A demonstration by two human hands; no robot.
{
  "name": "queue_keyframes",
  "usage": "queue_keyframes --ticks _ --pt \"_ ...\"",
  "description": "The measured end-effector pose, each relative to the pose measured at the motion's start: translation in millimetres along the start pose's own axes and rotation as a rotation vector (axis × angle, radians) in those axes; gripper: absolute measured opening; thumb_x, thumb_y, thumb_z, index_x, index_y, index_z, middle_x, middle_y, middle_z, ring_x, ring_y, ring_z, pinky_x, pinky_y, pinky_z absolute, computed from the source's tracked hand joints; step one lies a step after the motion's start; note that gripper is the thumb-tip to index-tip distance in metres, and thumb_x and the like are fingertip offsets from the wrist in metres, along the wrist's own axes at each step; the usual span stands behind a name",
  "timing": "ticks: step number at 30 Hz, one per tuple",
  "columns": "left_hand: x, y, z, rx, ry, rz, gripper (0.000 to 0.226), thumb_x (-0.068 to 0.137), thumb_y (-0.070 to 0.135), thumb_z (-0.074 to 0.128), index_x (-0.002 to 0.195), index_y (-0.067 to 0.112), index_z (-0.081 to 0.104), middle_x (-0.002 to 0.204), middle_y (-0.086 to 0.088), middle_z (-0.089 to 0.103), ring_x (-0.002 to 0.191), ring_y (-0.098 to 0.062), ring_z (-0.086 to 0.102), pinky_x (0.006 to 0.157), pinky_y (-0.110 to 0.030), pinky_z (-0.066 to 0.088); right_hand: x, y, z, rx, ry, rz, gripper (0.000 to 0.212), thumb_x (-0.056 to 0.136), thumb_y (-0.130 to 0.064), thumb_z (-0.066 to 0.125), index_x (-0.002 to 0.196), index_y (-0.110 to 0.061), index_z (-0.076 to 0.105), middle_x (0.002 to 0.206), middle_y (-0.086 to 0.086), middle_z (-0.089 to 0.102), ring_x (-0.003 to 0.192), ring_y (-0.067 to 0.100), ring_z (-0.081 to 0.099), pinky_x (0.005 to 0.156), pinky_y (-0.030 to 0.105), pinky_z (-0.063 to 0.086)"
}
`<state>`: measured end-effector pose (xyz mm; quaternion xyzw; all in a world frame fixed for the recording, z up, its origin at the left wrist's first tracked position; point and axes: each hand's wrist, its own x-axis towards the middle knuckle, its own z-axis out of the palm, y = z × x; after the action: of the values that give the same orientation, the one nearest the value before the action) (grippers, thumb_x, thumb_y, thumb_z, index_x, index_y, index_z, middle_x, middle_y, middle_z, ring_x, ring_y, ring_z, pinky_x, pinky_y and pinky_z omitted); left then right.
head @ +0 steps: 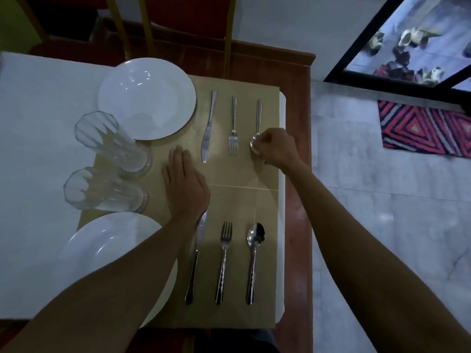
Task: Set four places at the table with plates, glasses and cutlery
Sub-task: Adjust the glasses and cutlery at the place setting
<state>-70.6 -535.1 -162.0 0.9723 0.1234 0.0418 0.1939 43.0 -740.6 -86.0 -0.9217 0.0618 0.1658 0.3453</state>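
The right hand (274, 147) pinches the far spoon (257, 126) at its bowl; the left hand (184, 186) lies flat, fingers spread, on the placemat (242, 174).

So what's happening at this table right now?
A person is setting places. The right hand pinches the bowl of the far spoon, lining it up beside the far fork and knife. The left hand lies flat on the tan placemat. Two places are in view, each with a white plate, a glass and cutlery.
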Motion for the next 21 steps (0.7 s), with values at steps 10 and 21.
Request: queue_keyframes --ticks 10,21 --pt "4 -1 12 -0.006 0.088 -0.031 0.051 0.097 0.013 0.035 0.147 0.004 0.037 0.156 -0.013 0.034 0.148 -0.028 0.026 0.121 -0.047 0.021 61 5 13 0.052 0.167 0.117 0.013 0.083 -0.020 0.072 0.090 -0.009 0.068 0.088 0.002 0.070 0.085 0.017 0.068 0.077 0.034 0.058" --pt "5 -1 13 0.025 0.181 -0.022 0.044 0.099 0.012 0.037 0.140 0.001 0.047 0.148 -0.017 0.044 0.144 -0.033 0.034 0.118 -0.048 0.026 68 7 14 -0.009 0.181 0.104 0.029 0.088 -0.023 0.068 0.067 -0.003 0.071 0.065 0.010 0.070 0.064 0.021 0.070 0.070 0.044 0.062"
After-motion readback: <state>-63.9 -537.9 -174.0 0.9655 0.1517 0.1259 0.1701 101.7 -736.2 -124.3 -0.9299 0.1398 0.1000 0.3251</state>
